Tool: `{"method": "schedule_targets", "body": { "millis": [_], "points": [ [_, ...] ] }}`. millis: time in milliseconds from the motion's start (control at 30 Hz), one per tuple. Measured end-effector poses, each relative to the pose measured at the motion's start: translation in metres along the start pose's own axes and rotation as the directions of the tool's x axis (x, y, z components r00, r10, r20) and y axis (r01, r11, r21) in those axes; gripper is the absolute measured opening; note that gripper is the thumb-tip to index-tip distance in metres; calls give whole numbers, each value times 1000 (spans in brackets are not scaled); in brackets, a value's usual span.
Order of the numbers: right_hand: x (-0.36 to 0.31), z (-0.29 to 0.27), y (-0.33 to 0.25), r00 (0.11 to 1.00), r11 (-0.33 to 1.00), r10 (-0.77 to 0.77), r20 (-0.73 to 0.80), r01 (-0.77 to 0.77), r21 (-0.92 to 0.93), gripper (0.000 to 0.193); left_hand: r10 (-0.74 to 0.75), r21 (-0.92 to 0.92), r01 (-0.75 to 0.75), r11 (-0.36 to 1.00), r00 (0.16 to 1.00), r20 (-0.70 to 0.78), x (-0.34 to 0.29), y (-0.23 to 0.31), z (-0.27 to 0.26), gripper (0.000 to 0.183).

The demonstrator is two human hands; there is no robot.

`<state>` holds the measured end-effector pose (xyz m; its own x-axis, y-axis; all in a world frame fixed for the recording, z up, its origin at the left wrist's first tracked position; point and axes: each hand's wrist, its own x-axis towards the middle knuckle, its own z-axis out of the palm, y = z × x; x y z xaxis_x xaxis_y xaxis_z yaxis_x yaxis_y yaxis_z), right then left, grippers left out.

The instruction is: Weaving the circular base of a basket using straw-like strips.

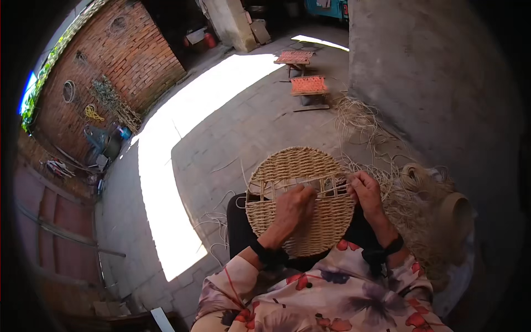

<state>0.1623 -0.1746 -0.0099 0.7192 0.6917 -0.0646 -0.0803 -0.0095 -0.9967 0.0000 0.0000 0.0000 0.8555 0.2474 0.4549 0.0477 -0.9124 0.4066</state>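
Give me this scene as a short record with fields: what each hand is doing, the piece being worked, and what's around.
Setting: paved courtyard, brick wall on the left, concrete wall on the right
Workpiece: round woven straw mat on the person's lap, with an unwoven gap across its middle
Left hand: resting on the mat at the gap, fingers curled
Right hand: at the mat's right edge, pinching straw strands
Material: loose straw pile to the right
Background: two small woven-top stools
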Motion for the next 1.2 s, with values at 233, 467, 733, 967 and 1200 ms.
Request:
{"method": "schedule_targets", "body": {
  "millis": [233, 467, 733, 967, 1200],
  "points": [
    [28, 48, -33, 961, 977, -166, 220, 131, 166, 5, -162, 17, 162, 987, 986, -32, 9, 7, 7, 9],
    [30, 63, -22, 894, 606, -344, 286, 444, -660, 7, -120, 178, 112, 978, 992, 38, 4, 9, 16, 13],
    [33, 66, 3, 925, 764, -281, 256, 378, -524, 9, -197, 85, 190, 978, 977, 82, -3, 19, 1, 13],
    [3, 67, -13, 899, 695, -412, 148, 415, -587, 17, -192, 239, 247, 939, 954, -229, -42, -16, -64, 13],
    [0, 27, -2, 926, 685, -362, -107, 187, -704, 24, -214, 306, 253, 918, 964, -155, -48, -22, -60, 14]
  ]
}}
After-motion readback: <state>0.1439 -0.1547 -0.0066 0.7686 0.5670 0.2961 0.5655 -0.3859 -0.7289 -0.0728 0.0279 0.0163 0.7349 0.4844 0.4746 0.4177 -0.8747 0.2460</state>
